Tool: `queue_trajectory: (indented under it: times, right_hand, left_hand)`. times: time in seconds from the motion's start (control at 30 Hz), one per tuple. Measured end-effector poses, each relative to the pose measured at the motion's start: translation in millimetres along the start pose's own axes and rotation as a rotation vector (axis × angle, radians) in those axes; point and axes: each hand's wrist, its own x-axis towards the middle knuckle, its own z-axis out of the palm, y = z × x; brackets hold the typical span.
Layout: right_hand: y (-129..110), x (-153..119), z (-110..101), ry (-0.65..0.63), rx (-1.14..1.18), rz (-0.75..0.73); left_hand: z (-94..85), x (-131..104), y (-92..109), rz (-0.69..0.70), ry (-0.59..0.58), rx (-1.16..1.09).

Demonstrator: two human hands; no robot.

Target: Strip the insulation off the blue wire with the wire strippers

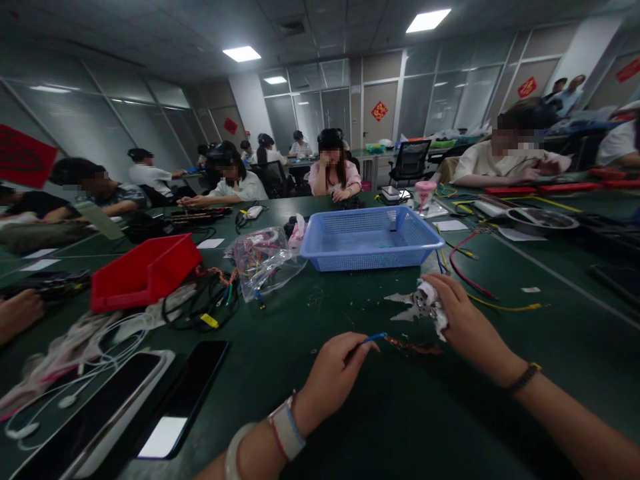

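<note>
My left hand (336,373) pinches a blue insulated wire (376,337). Bare, frayed copper strands (413,346) stick out of the wire's end toward the right. In my right hand (463,327) is a metal wire stripper (419,303), its jaws spread apart and pointing left, with something white and crumpled wrapped around its grip. The jaws are a little above the copper strands and apart from them. Both hands are over the green table (400,413), and my right palm hides the tool's handles.
A blue mesh basket (370,260) stands ahead, with a clear plastic bag (265,263) of wires beside it. Left lie a red bin (145,273), a black cable (200,310), a phone (193,387) and white earphones (67,402). Coloured wires (473,277) lie right. Several people sit around.
</note>
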Motion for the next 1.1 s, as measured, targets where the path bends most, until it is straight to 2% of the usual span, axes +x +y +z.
queue_trajectory:
  times: [0.2, 0.47, 1.1]
  right_hand:
    - [-14.3, -6.9, 6.8, -0.082, -0.026, -0.051]
    - [-11.9, -12.6, 21.9, -0.160, 0.027, -0.090]
    - [-12.1, -13.8, 23.9, -0.166, 0.074, -0.022]
  left_hand:
    - [2.8, -0.9, -1.7, -0.014, 0.037, -0.046]
    - [3.1, -2.3, -2.5, -0.017, 0.026, -0.058]
    - [4.2, -1.1, -3.3, -0.045, 0.054, -0.030]
